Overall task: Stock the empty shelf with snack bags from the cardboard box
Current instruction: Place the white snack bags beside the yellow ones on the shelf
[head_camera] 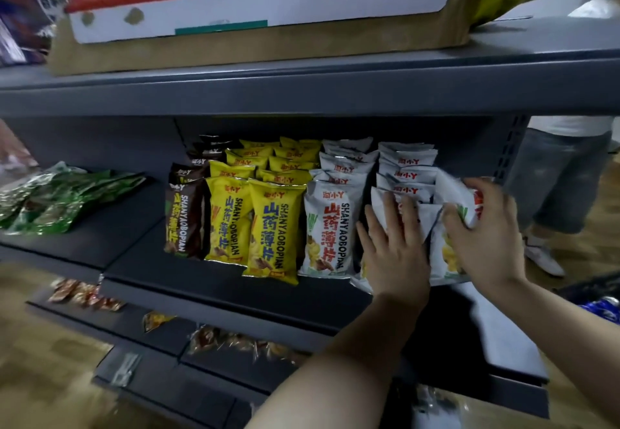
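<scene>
On the dark grey shelf [208, 281] stand rows of snack bags: brown [183, 220], yellow [273, 230] and white [327, 234]. My left hand [394, 247] presses flat, fingers straight, against the front white bag [380, 205] of the rightmost row. My right hand [483, 230] grips another white bag [453, 193] at the row's right end, fingers curled over its top. A cardboard box [255, 49] with a red and white printed side sits on the shelf above.
Green bags [57, 200] lie flat on the left part of the shelf. Lower shelves hold a few scattered small packets [85, 294]. A person in jeans [563, 177] stands to the right, beyond the shelf end. A yellow bag [500, 2] pokes out of the box.
</scene>
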Tool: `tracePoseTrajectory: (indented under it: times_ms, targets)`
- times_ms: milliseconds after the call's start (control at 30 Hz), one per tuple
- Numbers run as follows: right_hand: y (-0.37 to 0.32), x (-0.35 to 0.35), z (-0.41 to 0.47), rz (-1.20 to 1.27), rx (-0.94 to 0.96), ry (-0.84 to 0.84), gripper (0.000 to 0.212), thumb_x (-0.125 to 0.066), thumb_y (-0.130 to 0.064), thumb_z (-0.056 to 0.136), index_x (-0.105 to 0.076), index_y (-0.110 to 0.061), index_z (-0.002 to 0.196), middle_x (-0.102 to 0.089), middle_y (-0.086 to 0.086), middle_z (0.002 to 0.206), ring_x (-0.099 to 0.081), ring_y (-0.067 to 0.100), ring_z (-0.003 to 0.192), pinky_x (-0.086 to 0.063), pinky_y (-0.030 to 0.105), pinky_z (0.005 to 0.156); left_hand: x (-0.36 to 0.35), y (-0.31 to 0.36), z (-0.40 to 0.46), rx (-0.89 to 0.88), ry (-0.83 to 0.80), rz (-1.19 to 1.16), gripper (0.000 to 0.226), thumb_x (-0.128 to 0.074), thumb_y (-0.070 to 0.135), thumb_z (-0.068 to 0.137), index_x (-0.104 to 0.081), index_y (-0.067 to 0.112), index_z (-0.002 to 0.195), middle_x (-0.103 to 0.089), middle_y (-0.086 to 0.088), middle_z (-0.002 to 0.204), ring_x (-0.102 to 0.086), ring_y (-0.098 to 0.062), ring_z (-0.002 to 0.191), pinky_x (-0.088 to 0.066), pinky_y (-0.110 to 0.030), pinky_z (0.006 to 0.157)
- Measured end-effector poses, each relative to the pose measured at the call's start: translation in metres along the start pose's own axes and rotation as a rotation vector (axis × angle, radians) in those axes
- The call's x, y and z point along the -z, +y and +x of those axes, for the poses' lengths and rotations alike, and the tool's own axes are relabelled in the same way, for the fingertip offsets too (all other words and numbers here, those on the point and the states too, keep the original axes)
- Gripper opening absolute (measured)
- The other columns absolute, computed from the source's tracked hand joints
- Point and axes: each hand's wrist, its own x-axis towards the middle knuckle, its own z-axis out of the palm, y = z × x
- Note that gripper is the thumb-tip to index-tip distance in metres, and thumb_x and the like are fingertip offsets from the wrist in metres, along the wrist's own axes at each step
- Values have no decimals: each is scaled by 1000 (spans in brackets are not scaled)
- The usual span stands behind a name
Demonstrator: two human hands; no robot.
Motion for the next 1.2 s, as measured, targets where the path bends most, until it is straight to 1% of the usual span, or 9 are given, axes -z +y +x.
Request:
tracePoseTrajectory:
  times_ms: [133,267,400,600,833,967,1100,1133,1200]
  targets:
    - [2,4,-1,-4,-4,-32,42,-56,-35,91,-42,-28,131,-43,8,131,-56,37,98,-41,38,72,-3,1,1,20,29,-27,53,-26,27,103,-10,8,150,-28,-21,149,-33,-45,133,-36,-59,103]
    - [2,11,-3,-1,-16,-41,42,-55,-36,92,-41,-28,131,-42,6,128,-56,35,95,-39,36,70,2,5,2,20,-23,50,71,-37,30,97,5,6,149,-27,-23,150,-38,-47,130,-34,-61,103]
    - [0,16,-7,2,-2,-59,41,-54,-37,92,-40,-29,130,-42,6,124,-57,35,89,-42,38,69,17,4,-6,32,-102,42,73,-37,45,92,-19,1,147,-29,-27,149,-33,-46,134,-33,-58,106]
    - [0,17,-12,3,-7,-77,40,-54,-38,91,-40,-34,128,-42,4,122,-56,34,92,-37,34,71,28,-6,-40,55,-184,93,72,-33,44,90,-22,-2,144,-28,-32,147,-32,-46,134,-34,-55,105]
    - [-1,10,-14,43,-41,-33,42,-53,-37,92,-41,-30,132,-44,5,120,-57,30,85,-46,37,70,15,12,-27,284,-248,32,63,-39,17,90,-18,-5,146,-35,-33,142,-44,-45,126,-46,-49,97]
    - [3,9,-15,33,-1,-32,41,-53,-37,92,-41,-30,131,-43,4,118,-49,23,75,-45,37,70,9,14,-23,335,-259,-2,85,-68,20,84,-15,-4,147,-38,-31,140,-47,-42,124,-46,-47,98]
    - [4,10,-16,20,11,-39,41,-54,-35,92,-41,-29,131,-42,4,117,-49,25,76,-39,34,67,15,12,-24,311,-296,-10,96,-64,16,82,3,0,149,-32,-32,143,-42,-45,127,-44,-50,99]
    - [4,10,-17,21,14,-39,41,-55,-34,92,-41,-29,131,-41,4,117,-53,29,79,-39,34,66,17,10,-25,289,-323,-11,95,-63,16,83,6,4,148,-24,-33,147,-35,-46,132,-39,-52,103]
    - [4,13,-16,29,25,-43,42,-54,-34,92,-41,-29,131,-41,5,119,-56,33,85,-40,35,66,29,9,-28,235,-381,-11,81,-45,31,89,13,15,144,-8,-30,152,-16,-45,140,-24,-54,112]
